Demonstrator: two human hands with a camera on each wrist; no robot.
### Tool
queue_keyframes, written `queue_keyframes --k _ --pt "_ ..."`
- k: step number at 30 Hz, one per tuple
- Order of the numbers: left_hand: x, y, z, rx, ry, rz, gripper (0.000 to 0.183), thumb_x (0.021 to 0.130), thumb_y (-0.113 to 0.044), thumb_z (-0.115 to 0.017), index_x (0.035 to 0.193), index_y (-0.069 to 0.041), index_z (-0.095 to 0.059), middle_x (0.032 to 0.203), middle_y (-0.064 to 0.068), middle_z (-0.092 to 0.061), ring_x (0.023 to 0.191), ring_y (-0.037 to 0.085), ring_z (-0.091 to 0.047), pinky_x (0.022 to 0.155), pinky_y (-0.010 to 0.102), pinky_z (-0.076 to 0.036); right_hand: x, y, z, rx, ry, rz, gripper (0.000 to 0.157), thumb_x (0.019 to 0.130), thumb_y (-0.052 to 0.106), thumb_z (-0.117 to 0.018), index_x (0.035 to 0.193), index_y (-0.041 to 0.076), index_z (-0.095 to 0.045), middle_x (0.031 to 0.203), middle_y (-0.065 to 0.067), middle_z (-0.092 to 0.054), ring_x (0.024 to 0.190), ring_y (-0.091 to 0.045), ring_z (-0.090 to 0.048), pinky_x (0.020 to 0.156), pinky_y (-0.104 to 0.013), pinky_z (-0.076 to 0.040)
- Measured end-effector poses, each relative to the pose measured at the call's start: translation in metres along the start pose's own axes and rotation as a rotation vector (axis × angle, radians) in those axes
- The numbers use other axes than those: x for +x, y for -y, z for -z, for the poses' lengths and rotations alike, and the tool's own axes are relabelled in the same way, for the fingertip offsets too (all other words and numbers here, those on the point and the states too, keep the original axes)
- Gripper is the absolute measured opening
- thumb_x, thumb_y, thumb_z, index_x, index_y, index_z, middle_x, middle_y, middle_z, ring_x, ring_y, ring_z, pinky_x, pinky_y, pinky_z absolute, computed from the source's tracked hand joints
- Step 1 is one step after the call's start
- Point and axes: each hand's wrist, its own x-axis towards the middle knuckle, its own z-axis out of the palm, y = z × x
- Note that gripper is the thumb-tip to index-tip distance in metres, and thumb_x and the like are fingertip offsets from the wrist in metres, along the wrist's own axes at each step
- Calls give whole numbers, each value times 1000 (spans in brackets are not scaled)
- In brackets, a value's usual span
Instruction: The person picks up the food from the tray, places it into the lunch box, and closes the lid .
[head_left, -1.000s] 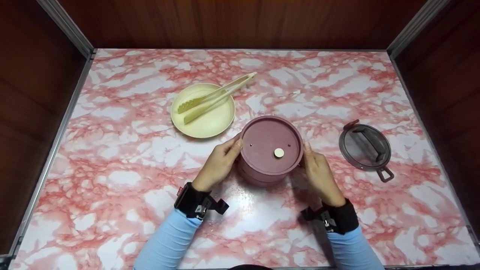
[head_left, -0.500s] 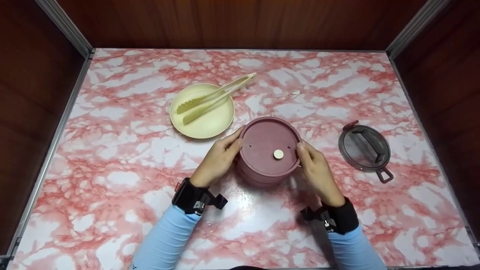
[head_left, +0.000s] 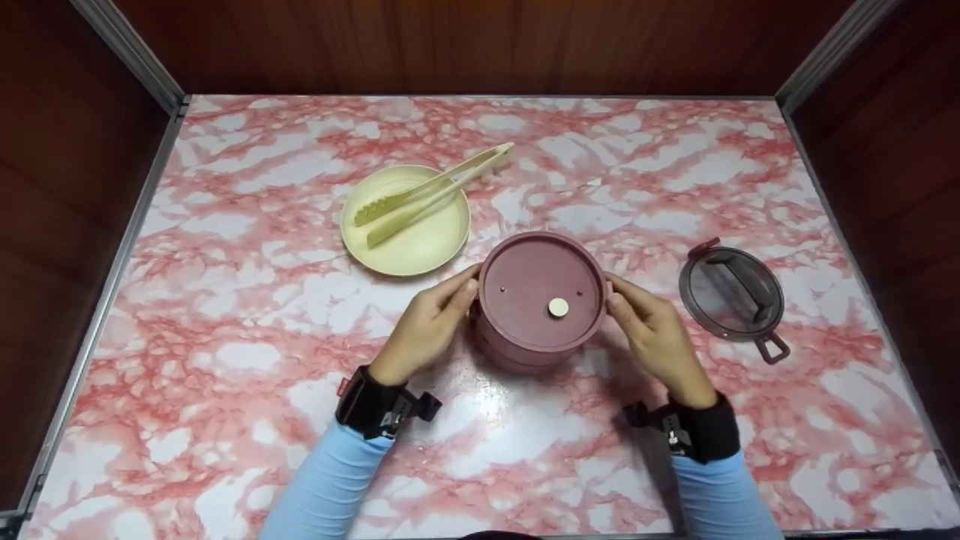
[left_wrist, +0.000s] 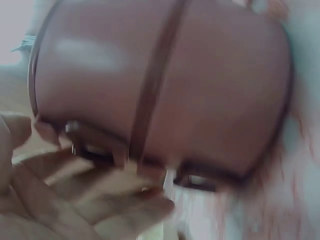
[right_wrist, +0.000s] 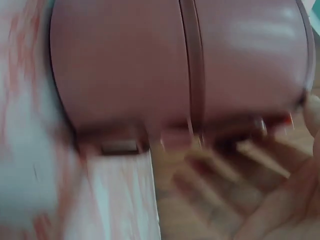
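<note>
A mauve two-tiered pot (head_left: 540, 262) stands upright near the middle of the table, a pale round knob (head_left: 558, 307) off centre on its sunken top. My left hand (head_left: 424, 319) is at its left side, thumb beside the rim. In the left wrist view, my fingers lie fairly straight under the upper side handle (left_wrist: 95, 145), not curled round it. On the opposite side is my right hand (head_left: 660, 337), thumb tip at the rim. The right wrist view shows those fingers (right_wrist: 235, 185) blurred and extended beneath the upper handle. A dark band (right_wrist: 192, 65) circles the pot between tiers.
A pale yellow shallow dish (head_left: 420, 255) sits behind and left of the pot, with yellow-green tongs (head_left: 386, 206) lying across it. To the right lies a dark-rimmed clear lid (head_left: 712, 296) with loop handles. Wooden walls (head_left: 480, 45) enclose the marbled table (head_left: 247, 405).
My right thumb first came onto the rim, then slipped outward as that hand moved right. My left hand has drawn slightly left and down. The pot stays nearly in place.
</note>
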Motion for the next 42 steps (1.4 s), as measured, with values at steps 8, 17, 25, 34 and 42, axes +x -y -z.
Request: queue_keyframes --k 8,17,25,34,42 --pt "-5 8 13 3 16 -56 40 96 -18 -66 133 -4 -61 131 10 -63 120 19 -60 101 33 -49 3 -11 13 -111 30 106 37 93 1 -67 129 2 -65 125 -10 -66 109 -7 -64 91 -25 -53" --pt "-8 12 19 28 2 -84 41 91 -14 -71 130 -3 -64 125 11 -66 114 20 -63 95 38 -53 3 -22 18 -56 34 120 35 94 2 -67 128 4 -66 121 -13 -68 108 -16 -66 89 -28 -55" --pt "-16 18 27 139 7 -1 41 93 -10 -69 133 -4 -62 125 11 -66 110 21 -65 93 32 -53 -8 -26 22 12 -4 42 37 95 0 -64 132 2 -62 126 -13 -66 108 -20 -67 89 -27 -54" --pt "-19 27 20 204 46 11 44 96 -14 -66 137 1 -56 126 15 -65 104 20 -68 87 24 -55 -18 -5 14 -46 12 -63 40 97 0 -61 135 -8 -54 125 -22 -63 110 -22 -65 90 -22 -53" --pt "-20 26 12 187 73 32 48 97 -13 -65 140 4 -52 132 17 -60 107 24 -66 89 23 -53 -18 -24 13 -80 83 -100 45 97 10 -65 140 3 -54 132 -14 -61 120 -24 -59 94 -23 -51"
